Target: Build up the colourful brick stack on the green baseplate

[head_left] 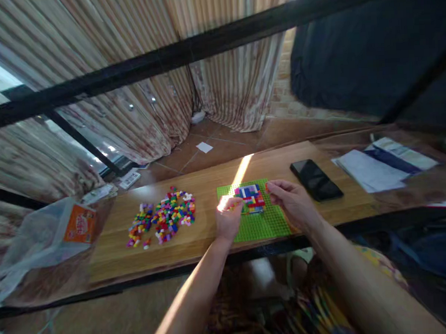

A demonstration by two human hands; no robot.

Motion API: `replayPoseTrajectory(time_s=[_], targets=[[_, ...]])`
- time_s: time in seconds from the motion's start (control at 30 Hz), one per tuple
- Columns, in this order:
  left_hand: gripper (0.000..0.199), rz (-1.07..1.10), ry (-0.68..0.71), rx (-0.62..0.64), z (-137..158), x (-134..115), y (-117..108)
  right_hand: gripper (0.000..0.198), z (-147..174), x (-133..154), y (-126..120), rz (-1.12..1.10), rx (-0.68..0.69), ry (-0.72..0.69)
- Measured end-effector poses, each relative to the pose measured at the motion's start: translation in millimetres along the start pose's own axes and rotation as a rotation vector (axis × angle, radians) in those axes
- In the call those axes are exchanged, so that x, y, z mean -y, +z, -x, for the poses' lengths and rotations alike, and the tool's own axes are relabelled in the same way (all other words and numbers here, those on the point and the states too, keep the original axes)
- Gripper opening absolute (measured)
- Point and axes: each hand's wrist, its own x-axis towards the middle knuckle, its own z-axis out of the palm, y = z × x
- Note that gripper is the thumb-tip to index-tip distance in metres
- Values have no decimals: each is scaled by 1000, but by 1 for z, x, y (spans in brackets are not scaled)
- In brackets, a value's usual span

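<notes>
A green studded baseplate [263, 228] lies on the wooden board, with a block of multicoloured toy bricks [251, 198] built up on its upper part. My left hand [228, 219] is at the plate's left edge, fingers curled beside the built bricks; what they grip, if anything, I cannot make out. At the plate's right side my right hand [290, 198] is closed in a pinch. A small red brick [267, 187] shows at its fingertips, just right of the built bricks. Strong sunlight washes out part of the left hand.
Loose coloured bricks [169, 214] are heaped on the wooden board [205, 188] to the left. A black phone [316, 179] lies at right, with papers [372, 169] beyond it. A clear plastic tub [43, 236] with an orange label stands far left. A dark metal bar [164, 53] crosses behind.
</notes>
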Motion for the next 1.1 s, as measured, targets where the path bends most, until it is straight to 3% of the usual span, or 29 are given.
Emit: replayPoseTrajectory(time_s=[0.23,0.57,1.1], targets=[[4,23,-85,1,-6,0,5,25,0,-4,4,87,25,-10],[23,95,-222,-5,-9,-4,4,27,1,-5,5,155,17,-17],[19,-158,-148,-104,-5,-2,13,25,0,-7,13,238,13,4]])
